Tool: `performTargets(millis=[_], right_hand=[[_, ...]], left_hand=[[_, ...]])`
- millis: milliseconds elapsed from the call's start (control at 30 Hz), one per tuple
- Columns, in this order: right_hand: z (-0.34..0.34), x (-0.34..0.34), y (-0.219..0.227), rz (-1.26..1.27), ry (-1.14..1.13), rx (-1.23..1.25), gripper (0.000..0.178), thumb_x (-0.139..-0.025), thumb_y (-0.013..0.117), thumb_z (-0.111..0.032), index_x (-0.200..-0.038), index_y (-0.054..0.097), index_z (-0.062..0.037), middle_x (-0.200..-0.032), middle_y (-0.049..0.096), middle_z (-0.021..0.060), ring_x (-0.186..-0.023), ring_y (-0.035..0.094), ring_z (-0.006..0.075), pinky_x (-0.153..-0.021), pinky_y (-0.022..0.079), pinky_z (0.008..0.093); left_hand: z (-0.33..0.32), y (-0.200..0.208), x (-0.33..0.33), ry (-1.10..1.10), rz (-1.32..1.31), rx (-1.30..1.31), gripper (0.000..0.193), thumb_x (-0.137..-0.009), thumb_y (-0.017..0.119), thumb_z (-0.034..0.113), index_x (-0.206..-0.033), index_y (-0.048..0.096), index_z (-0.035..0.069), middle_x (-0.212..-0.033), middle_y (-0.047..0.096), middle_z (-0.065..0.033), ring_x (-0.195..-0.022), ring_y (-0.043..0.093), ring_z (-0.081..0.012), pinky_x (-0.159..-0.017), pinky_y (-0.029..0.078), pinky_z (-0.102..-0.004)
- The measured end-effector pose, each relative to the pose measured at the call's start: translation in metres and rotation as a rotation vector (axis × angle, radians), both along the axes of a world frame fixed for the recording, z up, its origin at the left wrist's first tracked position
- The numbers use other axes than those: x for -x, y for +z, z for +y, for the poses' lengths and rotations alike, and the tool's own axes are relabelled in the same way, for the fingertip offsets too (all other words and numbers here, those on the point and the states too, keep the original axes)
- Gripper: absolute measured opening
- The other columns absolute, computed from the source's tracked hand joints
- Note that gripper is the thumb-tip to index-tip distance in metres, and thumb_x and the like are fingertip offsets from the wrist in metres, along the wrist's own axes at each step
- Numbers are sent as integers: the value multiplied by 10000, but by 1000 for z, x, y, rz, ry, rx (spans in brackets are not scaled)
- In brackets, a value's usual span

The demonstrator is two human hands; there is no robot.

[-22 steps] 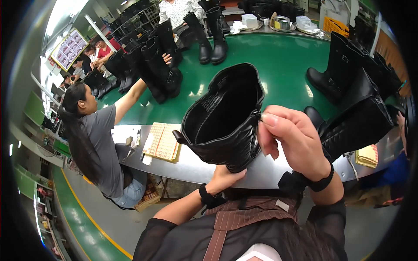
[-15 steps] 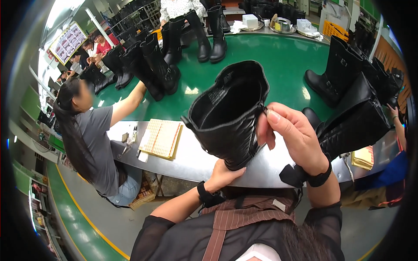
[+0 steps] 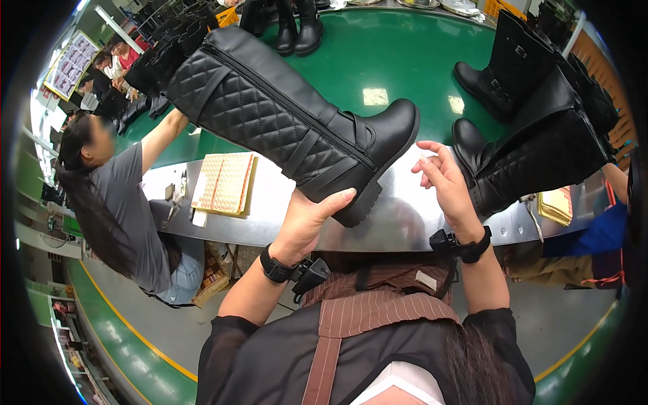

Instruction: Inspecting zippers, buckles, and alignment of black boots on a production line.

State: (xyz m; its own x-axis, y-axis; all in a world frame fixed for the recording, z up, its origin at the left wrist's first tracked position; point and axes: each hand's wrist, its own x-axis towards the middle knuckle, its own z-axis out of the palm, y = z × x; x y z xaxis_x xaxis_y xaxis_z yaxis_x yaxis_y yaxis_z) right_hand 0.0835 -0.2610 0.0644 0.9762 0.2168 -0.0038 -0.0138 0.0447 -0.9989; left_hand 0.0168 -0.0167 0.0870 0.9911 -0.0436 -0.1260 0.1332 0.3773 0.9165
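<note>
A tall black boot (image 3: 260, 108) with a quilted shaft, straps and a long side zipper is held tilted above the metal table edge. Its toe points to the right and its shaft slants up to the left. My left hand (image 3: 307, 219) grips it near the heel, the thumb lying along the side and the other fingers hidden. The zipper appears drawn up along the shaft. My right hand (image 3: 442, 179) is just right of the sole, apart from the boot, with nothing in it and its fingers loosely curled and separated.
A metal work edge (image 3: 378, 233) borders a green surface (image 3: 351, 81). Stacked yellow printed sheets (image 3: 225, 182) lie at left. More black boots (image 3: 533, 148) stand or lean at right, others (image 3: 297, 30) at the back. A co-worker in grey (image 3: 125, 196) sits at left, one arm reaching out.
The boot has turned from upright, opening toward me, to tilted sideways with its zipper side showing. My right hand has let go of its upper edge. The view has shifted.
</note>
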Motion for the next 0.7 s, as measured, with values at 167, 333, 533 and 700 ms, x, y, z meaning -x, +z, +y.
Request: performTargets(millis=[167, 333, 533, 700], right_hand=[[-5, 28, 5, -174, -63, 184, 303, -935, 618, -182, -1209, 564, -66, -834, 566, -18, -728, 515, 56, -646, 441, 221], [-42, 69, 43, -743, -330, 514, 246, -800, 743, -112, -1019, 646, -56, -859, 653, 57, -700, 591, 132, -591, 457, 266], [-104, 85, 152, -1082, -936, 1015, 417, -770, 776, -172, -1133, 610, -50, -975, 677, 46, -837, 614, 199, -620, 438, 270], [-123, 53, 168, -885, -898, 1237, 362, -792, 763, -232, -1076, 635, -48, -928, 676, 32, -806, 578, 215, -650, 440, 296]], left_hand=[[-4, -8, 3, 67, -97, -163, 481, -788, 762, 55, -1227, 570, 17, -1157, 618, -50, -1045, 580, -151, -935, 461, -299], [17, -59, -7, 194, -77, -399, 502, -764, 760, -7, -1219, 547, -5, -1151, 618, -68, -1041, 585, -161, -942, 453, -301], [40, -90, -2, 222, -138, -583, 524, -742, 797, 42, -1192, 539, -25, -1148, 621, -103, -1031, 602, -184, -927, 469, -306], [38, -84, -2, 194, -84, -604, 544, -761, 806, 111, -1205, 525, -30, -1101, 634, -102, -969, 616, -176, -874, 485, -298]])
